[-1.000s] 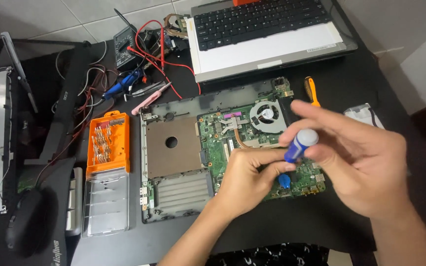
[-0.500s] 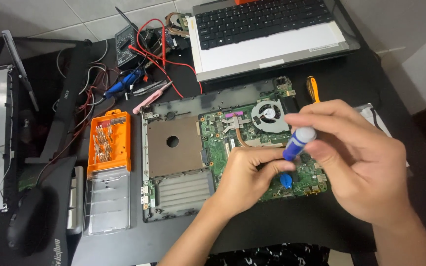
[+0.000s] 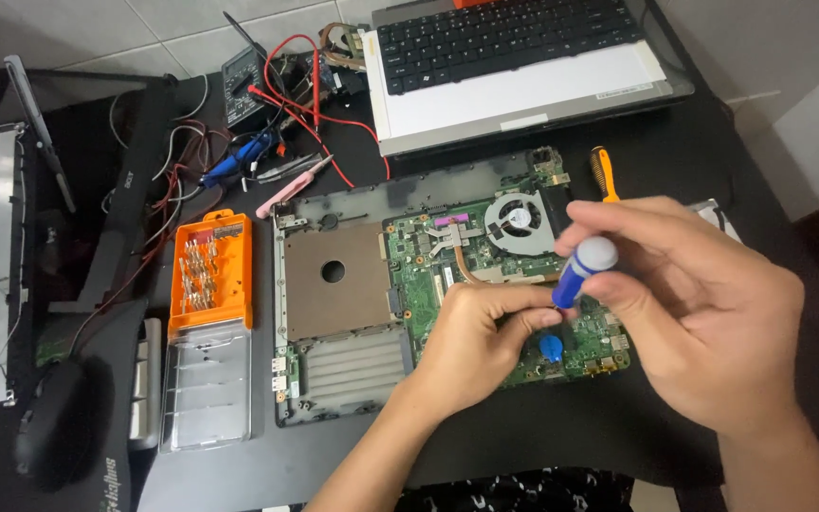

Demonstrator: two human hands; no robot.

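The screwdriver has a blue handle with a white cap. The motherboard is green, crossed by a copper-coloured heat pipe, and carries a round blue part. The bit case is orange with a clear lid. The desk is black, the multimeter leads red

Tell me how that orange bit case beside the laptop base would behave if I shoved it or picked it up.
The orange bit case lies flat on the black table, so it would probably slide rather than tip or roll. Its clear lid lies swung open, so it would likely flop when lifted. The small bits look loosely seated and might spill if tilted.
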